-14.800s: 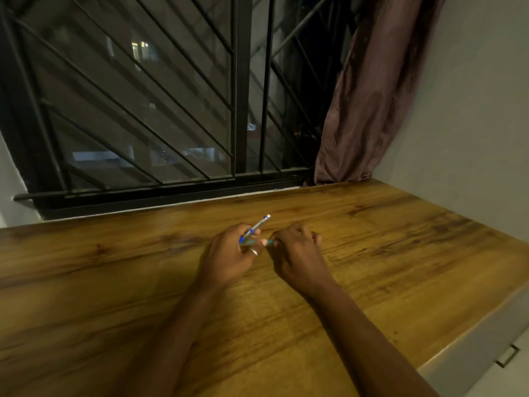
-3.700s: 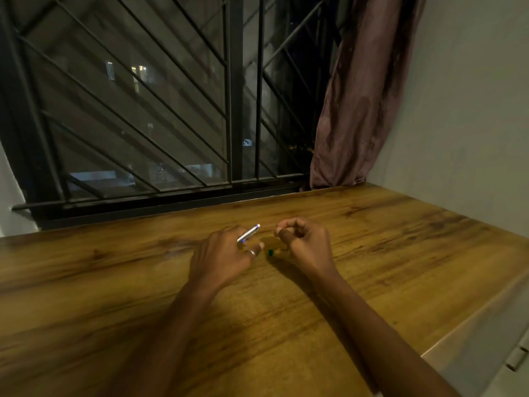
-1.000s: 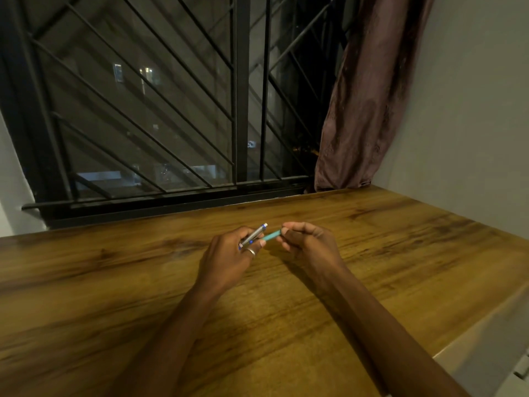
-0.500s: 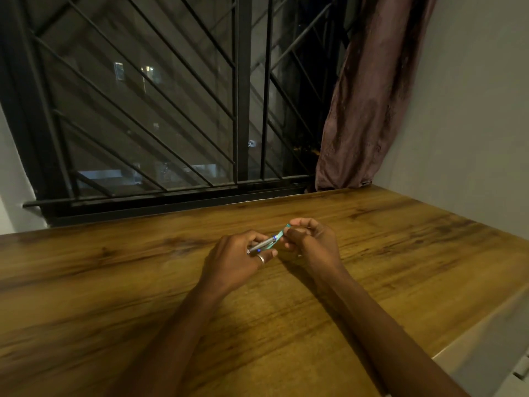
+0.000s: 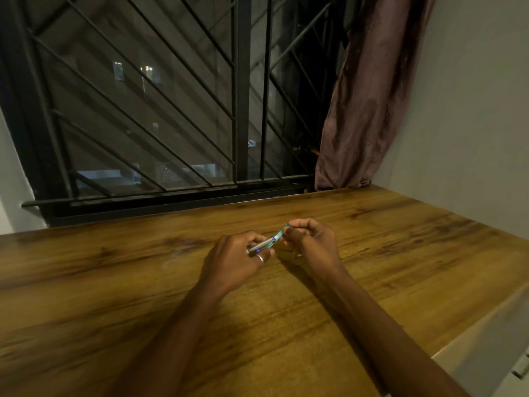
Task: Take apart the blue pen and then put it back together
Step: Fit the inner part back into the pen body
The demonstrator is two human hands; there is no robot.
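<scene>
Both hands hover just above the wooden table, meeting over its middle. My left hand, with a ring on one finger, is closed around the silver and blue barrel of the blue pen. A teal section of the pen runs up and to the right out of the barrel. My right hand pinches the far end of that teal section between thumb and fingers. The pen's ends are hidden inside both hands.
A barred window runs along the table's far edge. A dusty pink curtain hangs at the back right corner beside a pale wall. The table's right edge drops off near a white surface.
Since a second ago the teal piece has come in line with the barrel and the hands have drawn closer together. The pen has tilted lower toward the table.
</scene>
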